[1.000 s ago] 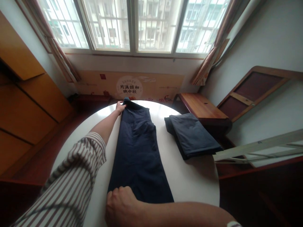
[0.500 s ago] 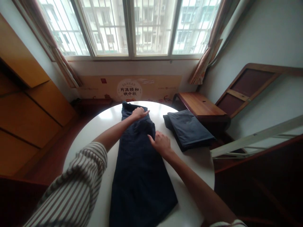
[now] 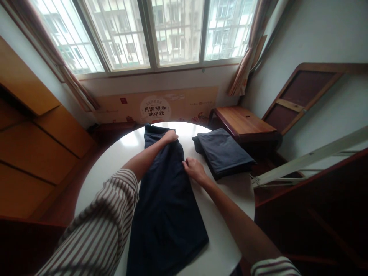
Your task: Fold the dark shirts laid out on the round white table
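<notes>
Dark navy trousers [image 3: 165,203] lie lengthwise over the round white table [image 3: 100,165], the waistband at the far end and the wider end near me. My left hand [image 3: 170,136] is closed on the right corner of the waistband. Lower down, at the right edge of the cloth, my right hand [image 3: 194,168] pinches the fabric between thumb and fingers. Right of the hands rests a folded stack of dark grey-blue clothing [image 3: 225,151], apart from the trousers.
Behind the table's right side stands a low wooden stool-like table [image 3: 244,120]. A pale metal rail [image 3: 310,157] slants past the right edge. Orange-brown cabinets [image 3: 31,161] line the left, and a barred window [image 3: 178,30] fills the back.
My right thumb, stretched out before, has closed onto the trousers' edge. My left thumb has drawn in at the waistband. The view has tilted and shifted slightly.
</notes>
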The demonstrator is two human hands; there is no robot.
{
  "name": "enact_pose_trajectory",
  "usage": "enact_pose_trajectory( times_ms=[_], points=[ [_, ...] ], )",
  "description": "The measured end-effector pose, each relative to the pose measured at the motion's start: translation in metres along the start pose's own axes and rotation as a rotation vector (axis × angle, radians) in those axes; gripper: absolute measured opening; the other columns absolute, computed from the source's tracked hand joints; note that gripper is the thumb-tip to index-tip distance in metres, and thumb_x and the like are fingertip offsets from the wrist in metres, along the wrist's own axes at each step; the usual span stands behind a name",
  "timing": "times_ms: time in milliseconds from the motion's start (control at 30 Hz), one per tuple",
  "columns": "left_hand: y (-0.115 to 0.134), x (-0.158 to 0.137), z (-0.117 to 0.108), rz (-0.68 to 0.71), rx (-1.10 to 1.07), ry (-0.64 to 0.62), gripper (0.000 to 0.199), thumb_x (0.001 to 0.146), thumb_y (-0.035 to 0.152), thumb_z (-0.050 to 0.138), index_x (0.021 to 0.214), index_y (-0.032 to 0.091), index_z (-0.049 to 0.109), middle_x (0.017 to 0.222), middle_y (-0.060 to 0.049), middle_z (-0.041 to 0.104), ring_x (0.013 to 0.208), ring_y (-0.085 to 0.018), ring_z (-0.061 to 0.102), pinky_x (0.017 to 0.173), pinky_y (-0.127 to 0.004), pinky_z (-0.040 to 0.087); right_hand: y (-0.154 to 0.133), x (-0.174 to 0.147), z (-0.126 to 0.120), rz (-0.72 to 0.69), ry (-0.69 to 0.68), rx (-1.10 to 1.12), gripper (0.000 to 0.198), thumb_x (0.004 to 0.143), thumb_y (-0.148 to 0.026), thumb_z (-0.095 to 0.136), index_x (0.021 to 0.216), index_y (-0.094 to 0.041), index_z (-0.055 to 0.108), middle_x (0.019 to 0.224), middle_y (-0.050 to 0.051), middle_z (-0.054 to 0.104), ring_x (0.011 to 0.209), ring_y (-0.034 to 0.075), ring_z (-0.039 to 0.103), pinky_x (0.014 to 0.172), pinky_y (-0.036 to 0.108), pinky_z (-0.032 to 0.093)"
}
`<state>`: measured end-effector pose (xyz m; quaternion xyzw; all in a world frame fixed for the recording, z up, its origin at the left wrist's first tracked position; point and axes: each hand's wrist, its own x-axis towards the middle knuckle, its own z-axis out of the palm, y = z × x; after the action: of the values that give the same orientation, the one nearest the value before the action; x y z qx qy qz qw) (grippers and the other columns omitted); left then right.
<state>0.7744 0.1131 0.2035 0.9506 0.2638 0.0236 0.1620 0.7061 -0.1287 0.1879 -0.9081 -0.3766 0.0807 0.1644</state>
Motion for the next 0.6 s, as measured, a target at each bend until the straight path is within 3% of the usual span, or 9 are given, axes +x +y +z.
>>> enact_pose_trajectory(
  times_ms=[100,167,267,367,500,600],
  points=[
    [-0.001,-0.003,0.007,-0.013,0.017,0.008,0.030,0.089,0.028,0.055,0.098,0.008,0.076,0.100,-0.020,0.074,0.102,-0.031,0.069,0.085,-0.032,0.052,-0.002,-0.003,0.003,0.013,0.049,0.021,0.047,0.100,-0.054,0.042,0.122,-0.017,0.060,0.103,0.013,0.073,0.095,0.026,0.070,0.075,0.031,0.046],
    [-0.001,-0.008,0.013,0.005,0.019,0.015,0.032,0.092,0.032,0.052,0.092,0.011,0.077,0.095,-0.017,0.075,0.101,-0.030,0.070,0.084,-0.030,0.051,-0.005,-0.006,0.004,-0.006,0.046,0.017,0.050,0.096,-0.059,0.047,0.122,-0.019,0.060,0.105,0.012,0.072,0.097,0.026,0.069,0.076,0.031,0.046],
    [-0.004,-0.018,0.018,0.059,0.015,0.045,0.039,0.097,0.038,0.046,0.090,0.014,0.076,0.094,-0.014,0.075,0.100,-0.027,0.069,0.087,-0.029,0.050,-0.008,-0.008,0.005,-0.030,0.012,-0.007,0.035,0.097,-0.048,0.049,0.110,-0.020,0.066,0.107,0.011,0.072,0.098,0.024,0.068,0.076,0.030,0.046],
    [-0.013,-0.033,0.015,0.122,0.016,0.091,0.041,0.101,0.038,0.039,0.103,0.014,0.073,0.103,-0.013,0.074,0.102,-0.024,0.067,0.091,-0.029,0.049,-0.006,-0.007,0.002,-0.026,-0.009,0.018,0.034,0.098,-0.041,0.046,0.096,-0.019,0.072,0.100,0.010,0.073,0.092,0.022,0.068,0.072,0.027,0.043],
    [-0.048,-0.061,0.008,0.174,0.051,0.121,0.038,0.103,0.036,0.037,0.122,0.017,0.064,0.125,-0.012,0.066,0.119,-0.022,0.060,0.105,-0.031,0.041,0.002,-0.003,-0.008,-0.095,-0.220,0.136,0.037,0.091,-0.045,0.059,0.076,-0.015,0.073,0.072,0.005,0.068,0.071,0.016,0.062,0.059,0.025,0.035],
    [-0.083,-0.081,0.008,0.149,0.094,0.107,0.043,0.102,0.039,0.038,0.138,0.020,0.054,0.148,-0.013,0.050,0.138,-0.026,0.043,0.114,-0.040,0.032,0.007,0.000,-0.015,-0.125,-0.371,0.180,0.035,0.084,-0.041,0.068,0.063,-0.013,0.068,0.056,-0.001,0.056,0.056,0.011,0.050,0.052,0.025,0.028]
  ],
)
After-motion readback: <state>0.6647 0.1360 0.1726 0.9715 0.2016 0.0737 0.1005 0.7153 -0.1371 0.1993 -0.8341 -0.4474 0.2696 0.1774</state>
